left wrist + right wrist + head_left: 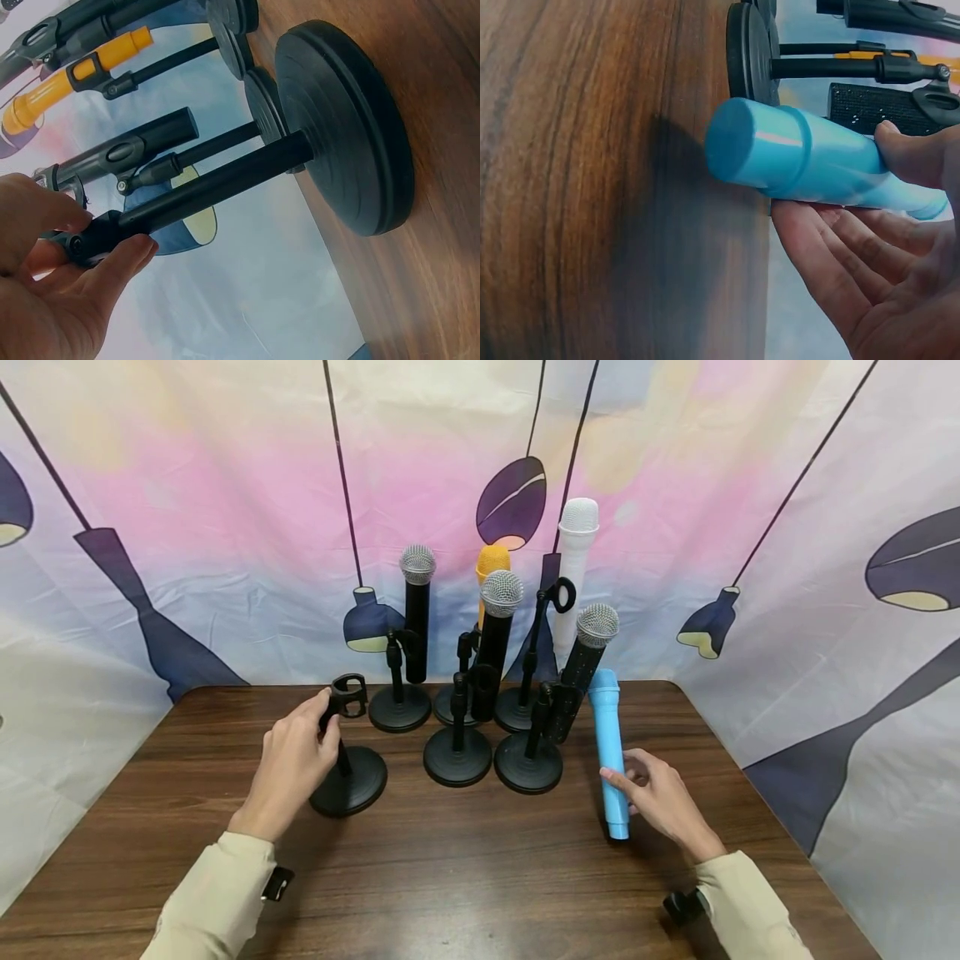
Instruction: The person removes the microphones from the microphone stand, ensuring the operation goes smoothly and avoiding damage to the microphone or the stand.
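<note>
My left hand [295, 762] pinches the upper post of a black desk microphone stand [352, 785] on the table's left side. The ring-shaped clip on top of this stand has nothing in it. In the left wrist view, thumb and fingers [124, 259] grip the joint below the clip, and the round base [345, 127] is tilted. On the right, my right hand [660, 793] holds a light blue microphone [611, 752] between thumb and fingers, one end up and leaning slightly left. Its flat blue end [731, 142] is close over the table in the right wrist view.
Several black stands cluster at the table's [450, 877] back middle. Black microphones with silver heads [501, 593], an orange microphone [492, 560] and a white microphone [579, 543] stand upright or tilted there. One stand's clip [562, 595] holds nothing. Behind hangs a lamp-patterned cloth [247, 485].
</note>
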Available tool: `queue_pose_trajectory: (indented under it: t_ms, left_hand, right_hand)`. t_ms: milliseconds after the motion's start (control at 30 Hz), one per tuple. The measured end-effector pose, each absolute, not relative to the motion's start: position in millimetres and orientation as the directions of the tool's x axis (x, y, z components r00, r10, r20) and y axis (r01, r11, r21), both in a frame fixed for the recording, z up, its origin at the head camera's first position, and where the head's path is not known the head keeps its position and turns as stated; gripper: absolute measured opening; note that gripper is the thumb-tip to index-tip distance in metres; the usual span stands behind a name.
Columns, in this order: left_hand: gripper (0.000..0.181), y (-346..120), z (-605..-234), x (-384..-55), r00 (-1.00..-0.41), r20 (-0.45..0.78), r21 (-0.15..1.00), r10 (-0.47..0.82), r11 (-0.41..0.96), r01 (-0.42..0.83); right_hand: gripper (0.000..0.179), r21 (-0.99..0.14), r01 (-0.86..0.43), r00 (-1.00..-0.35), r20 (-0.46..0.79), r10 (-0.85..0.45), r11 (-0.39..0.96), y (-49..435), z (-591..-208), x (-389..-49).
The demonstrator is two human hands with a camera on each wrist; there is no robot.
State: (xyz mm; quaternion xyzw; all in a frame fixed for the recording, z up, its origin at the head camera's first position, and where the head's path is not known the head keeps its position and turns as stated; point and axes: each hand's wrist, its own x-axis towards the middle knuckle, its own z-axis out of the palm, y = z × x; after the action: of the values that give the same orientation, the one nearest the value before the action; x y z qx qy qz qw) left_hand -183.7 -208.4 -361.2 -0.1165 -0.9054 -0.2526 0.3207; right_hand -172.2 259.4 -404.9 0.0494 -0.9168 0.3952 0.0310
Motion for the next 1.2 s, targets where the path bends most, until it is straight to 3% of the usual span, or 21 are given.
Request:
queue_pose_trajectory:
  t_ms: [300,700,1200]
  left_hand:
    - [0.041,-215.2,-361.4,-191.0,-0.787,0.616,0.404,0.023,0.849,0.341]
    - [0.042,-229.9,-359.8,-202.7,-0.803,0.596,0.416,0.018,0.848,0.328]
    - [0.043,-244.7,-357.8,-212.9,-0.838,0.546,0.459,-0.013,0.842,0.285]
  right_hand:
    - [0.070,-0.730,-0.048,-0.997,-0.005,-0.076,0.681,260.3,-409.2,-180.2]
    - [0.065,-0.699,-0.002,-0.994,-0.077,-0.078,0.715,262.2,-417.6,-188.9]
    - [0.056,-0.619,-0.042,-0.995,-0.044,-0.088,0.784,261.4,-426.0,-195.3]
